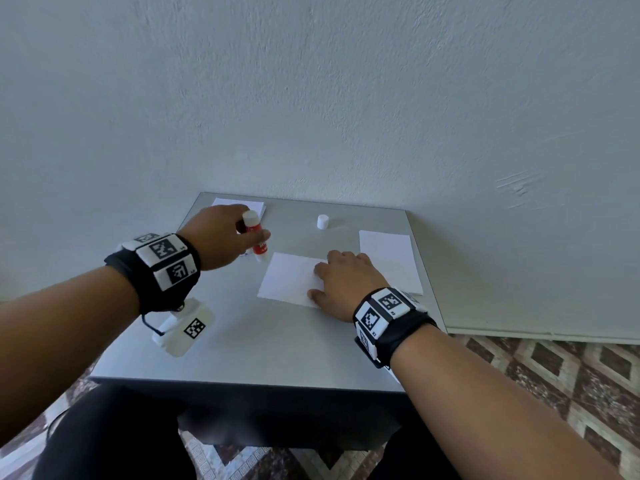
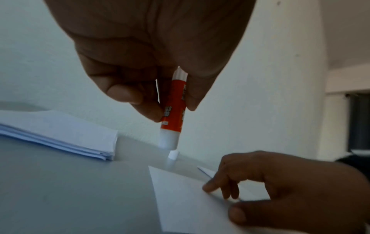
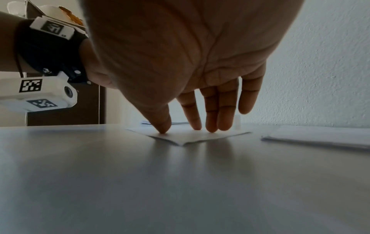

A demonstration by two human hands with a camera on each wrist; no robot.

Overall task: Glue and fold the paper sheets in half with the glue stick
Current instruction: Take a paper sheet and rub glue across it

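**Glue stick held over table, sheet pinned**

Grey smooth table (image 1: 249,344): near edge cut off by knees in head view. Paper sheet (image 1: 289,282), flat white rectangle at table centre; right hand (image 1: 348,284) presses it with straight fingertips (image 3: 165,129). Left of the sheet, left hand (image 1: 216,237) pinches the red-and-white glue stick (image 2: 173,110), tip down, label blurred. Only the left wrist view shows the paper stack's (image 2: 60,134) layered edges. Small white cap (image 1: 322,222) stands behind the sheet.

Red-white glue stick (image 1: 257,241) uncapped, near-upright (tip down) — white paper sheet (image 1: 291,284) flat, mid-table.
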